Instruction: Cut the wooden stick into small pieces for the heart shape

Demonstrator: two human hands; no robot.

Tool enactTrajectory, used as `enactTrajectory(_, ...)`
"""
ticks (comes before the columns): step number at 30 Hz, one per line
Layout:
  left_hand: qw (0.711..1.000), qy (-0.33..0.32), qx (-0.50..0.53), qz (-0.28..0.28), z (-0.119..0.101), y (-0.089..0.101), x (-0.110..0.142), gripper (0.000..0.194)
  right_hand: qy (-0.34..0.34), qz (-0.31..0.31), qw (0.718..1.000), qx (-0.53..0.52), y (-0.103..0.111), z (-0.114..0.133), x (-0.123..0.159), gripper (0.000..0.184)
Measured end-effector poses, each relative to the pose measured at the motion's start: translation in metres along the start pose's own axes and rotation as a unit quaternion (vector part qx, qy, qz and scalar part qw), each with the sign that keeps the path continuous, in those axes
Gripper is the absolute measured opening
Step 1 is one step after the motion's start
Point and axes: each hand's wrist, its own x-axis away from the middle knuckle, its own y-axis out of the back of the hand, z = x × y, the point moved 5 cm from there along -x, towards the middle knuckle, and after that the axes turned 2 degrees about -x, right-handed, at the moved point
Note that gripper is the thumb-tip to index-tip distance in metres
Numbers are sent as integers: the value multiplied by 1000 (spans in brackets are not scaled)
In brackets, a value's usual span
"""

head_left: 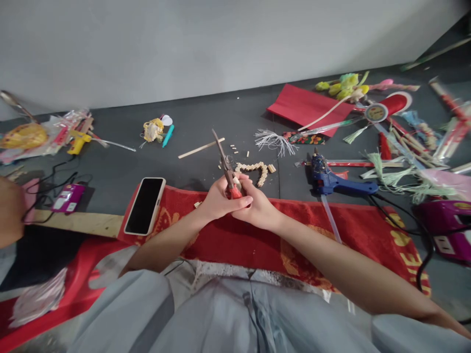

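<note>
My left hand (218, 200) is closed around the red handle of a pair of scissors (225, 166), whose dark blades point up and away to the left. My right hand (257, 208) presses against it, also closed at the handle, with fingers overlapping the left thumb. A small pale piece shows between the hands, too covered to name. Just beyond them, short pale wooden pieces (263, 172) form a curved, heart-like outline on the dark table. Loose cut bits (234, 147) lie around it. Behind the blades rests a thin wooden stick (196, 149).
A red towel (235, 240) runs along the table edge, with a phone (144, 206) at its left. On the right lie a blue glue gun (340, 184), white string (274, 141), red paper (305, 108) and a purple box (447, 228). A yellow glue gun (78, 141) sits left, near another person's arm (10, 211).
</note>
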Motion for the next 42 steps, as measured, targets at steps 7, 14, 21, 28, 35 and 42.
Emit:
enactTrajectory(7,997,8,0,80,-10,8,-1,68,-28,84,986,-141,-3,7,2,47)
enactTrajectory(14,970,-146,-163,-110,-24,42,2,55,-111,14,977,-182,2,-17,-5,31)
enactTrajectory(21,736,-339,-480,-336,-55,63,22,26,-75,14,993,-86,10,-10,-2,25)
enactTrajectory(28,723,-313,-510,-345,-48,76,17,22,-75,68,994,-46,2,-7,4,22)
enactTrajectory(35,735,-314,-491,-347,-50,81,18,19,-48,81,995,-21,2,-2,6,19)
enactTrajectory(42,745,-314,-479,-343,-54,77,17,23,-33,97,995,-4,2,3,8,16)
